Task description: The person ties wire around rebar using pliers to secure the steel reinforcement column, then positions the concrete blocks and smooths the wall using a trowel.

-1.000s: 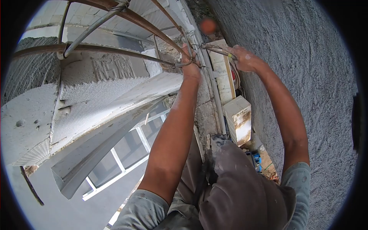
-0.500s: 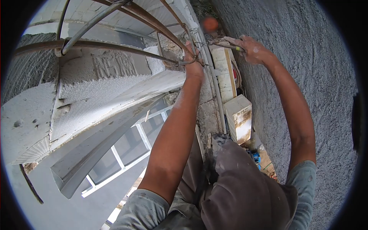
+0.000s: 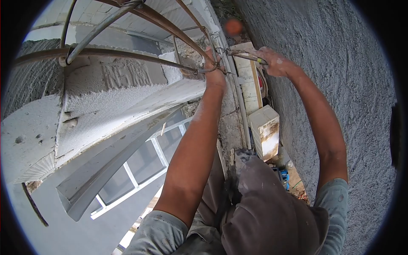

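Observation:
My left hand (image 3: 215,73) is closed round the end of the rusty rebar frame (image 3: 170,26), where the bars meet a bent stirrup. In my right hand (image 3: 276,62) are the handles of a pair of pliers (image 3: 248,56), with a yellow-green mark on one handle. The pliers' head points left, toward the rebar end by my left hand. Whether the jaws hold a wire is too small to tell.
A rough grey wall (image 3: 340,85) rises close on the right. A white ladder (image 3: 131,176) lies lower left, below a pale ledge (image 3: 114,114). A dirty white box (image 3: 265,129) is below the pliers. A blurred orange object (image 3: 233,26) is beyond them.
My right hand and the pliers first shifted a little right and up, then came slightly back left and down. My left hand moved slightly right with the rebar end, keeping its grip.

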Demonstrator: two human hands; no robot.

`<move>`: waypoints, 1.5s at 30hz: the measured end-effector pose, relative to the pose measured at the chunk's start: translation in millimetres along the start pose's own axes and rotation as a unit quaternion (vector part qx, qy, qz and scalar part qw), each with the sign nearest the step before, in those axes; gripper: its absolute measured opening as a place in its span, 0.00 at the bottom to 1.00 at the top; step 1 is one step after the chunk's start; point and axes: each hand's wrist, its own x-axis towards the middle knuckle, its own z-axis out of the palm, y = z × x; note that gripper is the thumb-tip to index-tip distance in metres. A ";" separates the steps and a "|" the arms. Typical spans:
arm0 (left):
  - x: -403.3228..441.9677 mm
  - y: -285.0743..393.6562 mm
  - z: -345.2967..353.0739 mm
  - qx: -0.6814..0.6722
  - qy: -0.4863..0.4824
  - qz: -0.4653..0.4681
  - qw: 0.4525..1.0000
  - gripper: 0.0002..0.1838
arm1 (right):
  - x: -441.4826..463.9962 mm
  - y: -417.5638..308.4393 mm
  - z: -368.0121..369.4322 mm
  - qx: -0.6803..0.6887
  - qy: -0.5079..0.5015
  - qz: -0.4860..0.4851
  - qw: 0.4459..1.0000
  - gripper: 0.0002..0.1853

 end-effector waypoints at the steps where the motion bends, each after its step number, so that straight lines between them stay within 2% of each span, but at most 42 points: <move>1: 0.0 -0.6 -1.0 0.000 0.001 0.000 1.000 0.49 | -1.0 -2.8 -2.9 -0.026 0.007 0.003 1.000 0.41; 4: 0.0 -1.8 -1.5 0.003 -0.003 0.004 1.000 0.49 | -2.8 -14.2 -15.1 -0.103 0.038 0.025 0.994 0.43; 10: -1.1 -0.3 -0.3 -0.002 -0.001 -0.002 1.000 0.49 | -7.7 -24.6 -19.4 -0.074 0.070 0.000 0.995 0.41; 13: -0.8 -0.3 -0.4 0.002 0.004 -0.007 1.000 0.50 | -7.6 -35.0 -28.3 -0.058 0.000 0.033 0.998 0.40; 16: 1.9 -0.5 -2.7 0.007 0.002 -0.014 1.000 0.49 | -14.3 -51.4 -36.0 -0.123 -0.006 0.075 0.990 0.38; 22: 1.6 -1.3 -2.1 -0.003 -0.003 -0.005 1.000 0.50 | -10.3 -44.8 -35.7 -0.170 0.048 0.060 0.982 0.33; 25: 1.4 -1.1 -2.1 -0.005 -0.002 -0.007 1.000 0.50 | -13.7 -48.9 -40.8 -0.191 0.045 0.045 0.980 0.31; 28: 3.2 -0.7 -3.0 0.000 -0.003 -0.007 1.000 0.50 | -9.7 -39.5 -35.0 -0.143 0.021 0.028 0.989 0.25; 31: 1.9 0.0 -2.0 0.004 0.004 -0.006 1.000 0.49 | -4.9 -26.7 -12.6 0.003 0.052 -0.007 0.999 0.23; 32: 1.3 1.2 -2.7 0.003 0.006 -0.008 1.000 0.49 | -3.8 -21.5 -10.5 0.139 -0.043 0.041 0.989 0.24; 33: -0.4 0.7 -3.9 0.002 0.010 -0.010 1.000 0.48 | -9.8 -34.7 -23.8 0.271 -0.140 0.088 0.949 0.25; 34: 1.4 0.5 -1.9 -0.001 0.009 -0.010 1.000 0.48 | -13.5 -42.0 -34.1 0.391 -0.228 0.133 0.882 0.27; 35: 2.4 0.2 0.3 0.000 0.012 -0.006 1.000 0.47 | -14.0 -42.9 -36.0 0.418 -0.221 0.132 0.871 0.30; 38: 2.2 -1.4 -0.8 -0.002 0.019 0.002 1.000 0.44 | -10.8 -36.7 -35.2 0.235 -0.165 0.080 0.954 0.32; 39: 0.0 0.8 0.2 -0.009 0.016 -0.002 1.000 0.44 | -14.8 -35.5 -30.1 0.096 -0.044 0.015 0.994 0.32; 40: -2.0 1.4 1.1 -0.015 0.012 -0.007 1.000 0.43 | -24.0 -34.4 -23.0 -0.046 0.079 -0.049 0.995 0.32; 41: -3.3 2.4 2.6 -0.020 0.014 -0.005 1.000 0.42 | -29.1 -32.6 -18.3 -0.187 0.199 -0.112 0.955 0.32; 45: -1.7 2.8 2.5 -0.010 0.025 -0.015 1.000 0.42 | -19.1 -19.1 -10.9 -0.130 0.108 -0.057 0.984 0.23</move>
